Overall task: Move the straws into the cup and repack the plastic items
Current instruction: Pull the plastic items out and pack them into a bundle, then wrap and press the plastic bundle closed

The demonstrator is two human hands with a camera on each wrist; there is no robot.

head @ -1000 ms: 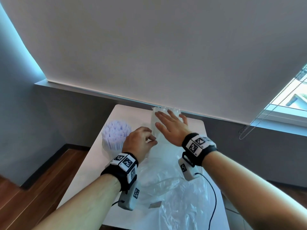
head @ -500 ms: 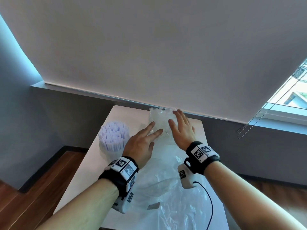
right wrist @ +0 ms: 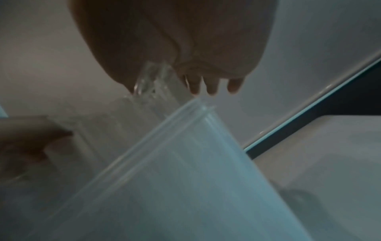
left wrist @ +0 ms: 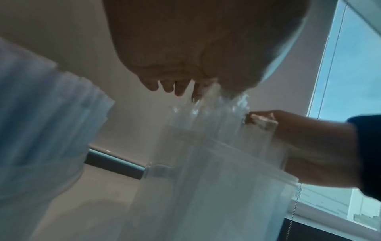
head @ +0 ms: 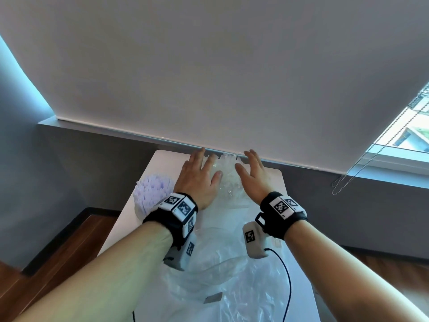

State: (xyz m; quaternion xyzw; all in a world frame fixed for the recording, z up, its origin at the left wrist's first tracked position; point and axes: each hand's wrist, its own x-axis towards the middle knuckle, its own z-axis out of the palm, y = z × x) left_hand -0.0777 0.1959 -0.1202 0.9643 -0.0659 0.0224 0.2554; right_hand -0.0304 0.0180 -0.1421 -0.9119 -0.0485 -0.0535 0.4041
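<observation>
A bundle of clear plastic items (head: 226, 173) stands upright in a clear cup (left wrist: 206, 187) at the far end of the white table (head: 274, 182). My left hand (head: 197, 175) lies flat against the bundle's left side with straight fingers. My right hand (head: 251, 177) mirrors it on the right side. In the left wrist view the clear plastic items (left wrist: 216, 110) rise between my left hand (left wrist: 175, 48) and right hand (left wrist: 309, 143). Pale purple straws (head: 154, 189) stand packed in a cup at the left.
A crumpled clear plastic bag (head: 232, 287) covers the near half of the table, with a small grey tag (head: 213, 298) on it. A black cable (head: 287, 275) trails from my right wrist. A roller blind and its bead chain (head: 362, 163) hang just behind the table.
Both hands reached farther forward to the top of the clear bundle. My left hand went from curled to straight fingers and now flanks the bundle's left side.
</observation>
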